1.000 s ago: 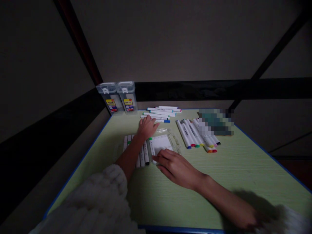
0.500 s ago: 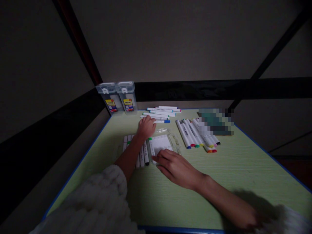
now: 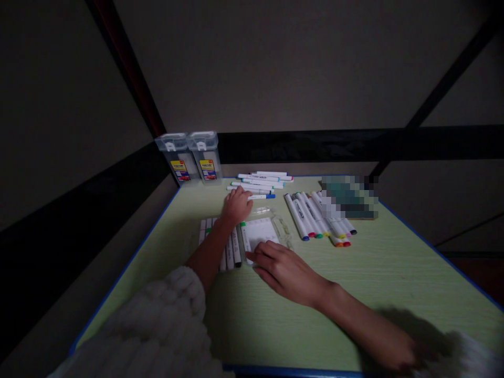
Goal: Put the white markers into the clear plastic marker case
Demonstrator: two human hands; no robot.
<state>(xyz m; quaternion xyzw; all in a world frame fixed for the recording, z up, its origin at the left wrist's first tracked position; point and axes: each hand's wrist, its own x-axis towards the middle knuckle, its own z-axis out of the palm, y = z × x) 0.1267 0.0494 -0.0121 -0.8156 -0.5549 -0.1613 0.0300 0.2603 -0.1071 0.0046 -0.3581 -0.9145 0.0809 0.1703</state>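
Observation:
At the near side of the loose marker pile, my left hand [image 3: 238,205] has its fingers closed on the end of a blue-tipped marker [image 3: 262,197], which lies across the table. My right hand [image 3: 281,268] rests at the near edge of a clear plastic case [image 3: 262,229], thumb and index finger apart. Its index finger touches the lower end of a green-ended marker [image 3: 245,239] lying in the case. Left of that, under my left forearm, a row of white markers [image 3: 235,247] lies side by side, partly hidden by the arm.
A pile of white markers [image 3: 260,181] lies at the back. Thick markers with coloured ends [image 3: 311,212] lie on the right beside a blurred-out flat object [image 3: 348,197]. Two clear lidded boxes [image 3: 207,160] stand at the back left. The pale green table [image 3: 307,336] has a blue edge.

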